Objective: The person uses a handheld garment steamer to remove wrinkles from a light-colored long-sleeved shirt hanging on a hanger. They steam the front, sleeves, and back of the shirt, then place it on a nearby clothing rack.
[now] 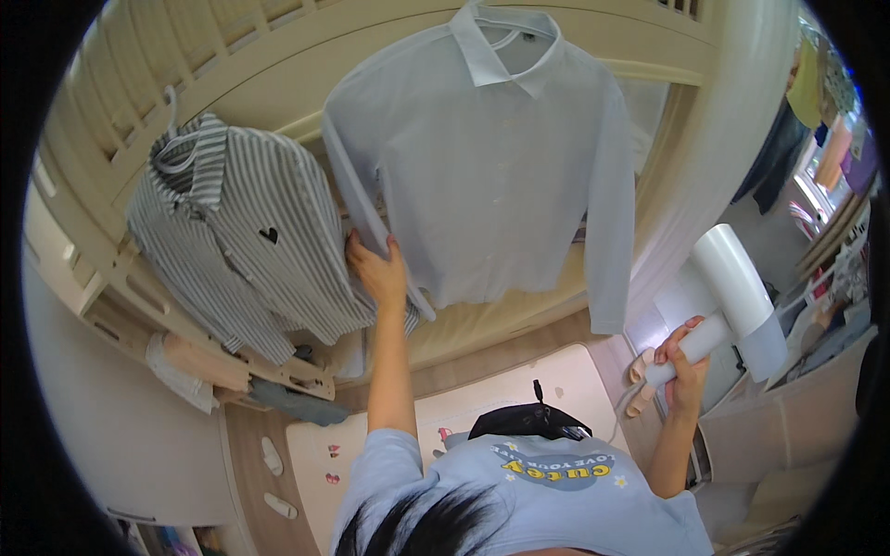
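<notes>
A pale, long-sleeved collared shirt hangs from a hanger against the wooden bunk bed. To its left, a grey-and-white striped shirt with a small black heart hangs on a white hanger. My left hand is between the two shirts, its thumb at the pale shirt's sleeve and its fingers beside the striped shirt; whether it pinches the sleeve I cannot tell. On the right, my right hand grips the handle of a white hair dryer, held away from both shirts.
The bunk bed's rail runs behind the shirts. A pale mat lies on the wooden floor, with white slippers left and pink shoes right. Clothes hang at the far right. Folded garments drape over the lower left ladder.
</notes>
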Available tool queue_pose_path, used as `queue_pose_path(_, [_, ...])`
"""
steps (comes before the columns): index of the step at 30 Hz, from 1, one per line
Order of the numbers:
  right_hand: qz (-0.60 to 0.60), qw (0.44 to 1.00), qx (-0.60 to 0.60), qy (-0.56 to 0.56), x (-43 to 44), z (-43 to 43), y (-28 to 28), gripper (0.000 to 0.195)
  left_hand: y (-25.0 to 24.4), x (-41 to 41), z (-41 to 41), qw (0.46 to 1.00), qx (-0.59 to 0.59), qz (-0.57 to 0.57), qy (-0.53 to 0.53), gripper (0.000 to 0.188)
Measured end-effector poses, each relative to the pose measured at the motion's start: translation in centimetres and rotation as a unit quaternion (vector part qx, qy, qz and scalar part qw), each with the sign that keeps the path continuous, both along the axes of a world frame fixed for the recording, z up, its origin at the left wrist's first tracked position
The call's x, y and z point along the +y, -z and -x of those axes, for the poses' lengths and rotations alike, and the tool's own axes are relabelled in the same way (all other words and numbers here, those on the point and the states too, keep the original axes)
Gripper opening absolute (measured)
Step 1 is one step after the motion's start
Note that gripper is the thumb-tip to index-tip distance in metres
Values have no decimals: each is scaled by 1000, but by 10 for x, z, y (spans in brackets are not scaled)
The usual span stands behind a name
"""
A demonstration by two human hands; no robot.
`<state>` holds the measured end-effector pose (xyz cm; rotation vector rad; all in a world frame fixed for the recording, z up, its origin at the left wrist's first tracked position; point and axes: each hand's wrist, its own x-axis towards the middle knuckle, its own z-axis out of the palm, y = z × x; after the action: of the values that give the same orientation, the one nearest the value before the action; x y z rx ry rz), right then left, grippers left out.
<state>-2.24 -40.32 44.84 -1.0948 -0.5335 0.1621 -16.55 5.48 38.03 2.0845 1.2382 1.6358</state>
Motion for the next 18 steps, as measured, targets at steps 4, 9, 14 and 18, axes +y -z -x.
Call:
queue_pose_path(4, [-80, 993, 75, -53, -2, 12, 2, 39, 40, 25, 9, 985, 17, 147, 88, 40])
queue_pose_path(9, [-47, 994, 52, -84, 15, 6, 6, 46, 66, -37, 69, 959, 64, 183, 208, 27])
queue_pose_path(14, [-27, 974, 79, -209, 56, -1, -11, 47, 5, -170, 182, 925, -143, 285, 207, 21])
queue_pose_path(18, [-35, 928, 115, -353, 112, 5, -32, 49, -39, -212, 218, 946, -78, 274, 154, 22])
